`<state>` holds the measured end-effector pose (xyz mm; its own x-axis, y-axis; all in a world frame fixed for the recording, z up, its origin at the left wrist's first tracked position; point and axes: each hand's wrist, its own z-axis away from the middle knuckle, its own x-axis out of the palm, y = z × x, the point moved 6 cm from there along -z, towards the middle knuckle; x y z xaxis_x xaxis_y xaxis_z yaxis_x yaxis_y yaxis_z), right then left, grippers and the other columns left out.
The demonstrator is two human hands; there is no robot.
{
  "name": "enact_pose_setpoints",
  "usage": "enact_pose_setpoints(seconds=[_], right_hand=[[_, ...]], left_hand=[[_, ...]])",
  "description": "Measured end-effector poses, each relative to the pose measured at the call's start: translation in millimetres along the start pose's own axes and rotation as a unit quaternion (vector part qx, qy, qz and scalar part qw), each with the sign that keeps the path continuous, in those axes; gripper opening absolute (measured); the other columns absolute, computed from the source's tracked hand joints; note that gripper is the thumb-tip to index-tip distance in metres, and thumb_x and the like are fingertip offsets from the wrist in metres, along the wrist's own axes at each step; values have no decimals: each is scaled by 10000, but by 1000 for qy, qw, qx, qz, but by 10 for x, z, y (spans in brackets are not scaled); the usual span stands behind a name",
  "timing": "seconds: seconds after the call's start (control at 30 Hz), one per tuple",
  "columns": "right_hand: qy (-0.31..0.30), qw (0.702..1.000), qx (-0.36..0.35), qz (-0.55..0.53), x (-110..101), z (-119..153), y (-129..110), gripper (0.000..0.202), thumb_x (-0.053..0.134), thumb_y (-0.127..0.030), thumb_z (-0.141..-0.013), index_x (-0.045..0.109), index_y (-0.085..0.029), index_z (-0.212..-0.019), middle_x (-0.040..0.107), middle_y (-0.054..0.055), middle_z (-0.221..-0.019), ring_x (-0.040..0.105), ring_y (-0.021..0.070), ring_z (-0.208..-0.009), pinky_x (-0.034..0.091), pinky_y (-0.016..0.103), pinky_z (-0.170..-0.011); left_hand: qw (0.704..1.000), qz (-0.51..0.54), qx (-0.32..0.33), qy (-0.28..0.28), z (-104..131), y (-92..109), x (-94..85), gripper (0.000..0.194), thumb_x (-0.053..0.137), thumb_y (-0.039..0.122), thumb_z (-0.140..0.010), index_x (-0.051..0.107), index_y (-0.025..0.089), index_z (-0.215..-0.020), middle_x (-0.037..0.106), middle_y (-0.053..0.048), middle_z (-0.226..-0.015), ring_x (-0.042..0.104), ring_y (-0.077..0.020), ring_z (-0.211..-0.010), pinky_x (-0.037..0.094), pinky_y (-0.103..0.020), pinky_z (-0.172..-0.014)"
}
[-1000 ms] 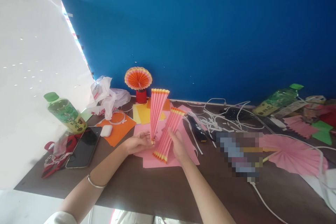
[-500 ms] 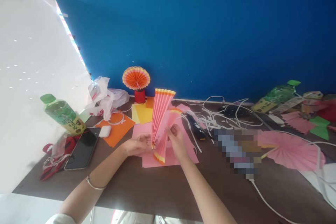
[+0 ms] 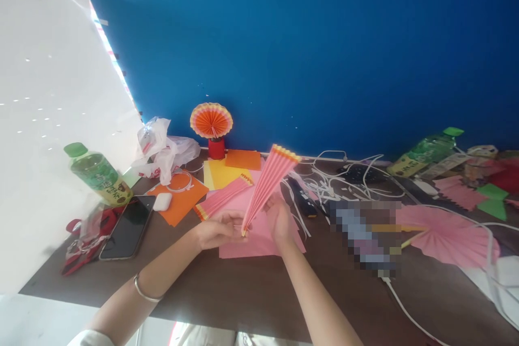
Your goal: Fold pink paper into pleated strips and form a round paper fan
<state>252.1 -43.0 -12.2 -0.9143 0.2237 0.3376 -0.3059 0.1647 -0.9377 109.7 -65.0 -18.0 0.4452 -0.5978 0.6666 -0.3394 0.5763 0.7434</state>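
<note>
A pleated pink paper fan (image 3: 272, 181) with an orange and yellow edge stands tilted to the right between my hands. My left hand (image 3: 222, 230) pinches its narrow lower end. Behind the fan is my right hand (image 3: 279, 220), its fingers partly hidden by the paper, so its grip is unclear. A second pleated pink strip (image 3: 225, 198) with orange ends lies behind my left hand. Pink sheets (image 3: 239, 247) are spread under both hands. Yellow paper (image 3: 223, 175) and an orange sheet (image 3: 242, 159) lie behind them.
An orange rosette (image 3: 211, 120) stands on a red holder by the wall. At left are a green bottle (image 3: 99, 175), phone (image 3: 127, 228), white case (image 3: 162, 202) and red scissors (image 3: 75, 265). White cables (image 3: 330, 184), a pink fan (image 3: 454, 237) and another bottle (image 3: 425, 152) are at right.
The upright fan has tilted right and its pleats are closer together. The other pleated piece, earlier at my right hand, now lies on the left. My right hand has shifted slightly right and down.
</note>
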Motion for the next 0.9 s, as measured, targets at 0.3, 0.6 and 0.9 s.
enact_pose_setpoints(seconds=[0.3,0.6,0.9], right_hand=[[-42,998,53,-10,80,60,47,221,700,-381,-676,622,-210,-792,602,-6,-727,558,139,-685,440,268,-647],[-28,995,89,-28,2,13,89,223,702,-347,-672,623,-205,-825,620,-4,-800,593,146,-741,474,278,-707],[-73,989,121,-38,85,61,193,297,700,-373,-674,618,-205,-905,634,19,-869,601,188,-831,469,308,-740]], left_hand=[[991,-125,-20,36,-24,31,-76,354,692,140,-666,639,137,-1017,651,-94,-938,623,-189,-843,458,-352,-850],[601,-688,99,395,163,574,-643,494,581,354,-741,522,143,-1183,503,-161,-1229,414,-322,-1165,316,-492,-979],[482,-787,58,381,106,678,-731,259,438,198,-836,606,195,-1033,611,-121,-1052,510,-273,-1069,223,-518,-996]])
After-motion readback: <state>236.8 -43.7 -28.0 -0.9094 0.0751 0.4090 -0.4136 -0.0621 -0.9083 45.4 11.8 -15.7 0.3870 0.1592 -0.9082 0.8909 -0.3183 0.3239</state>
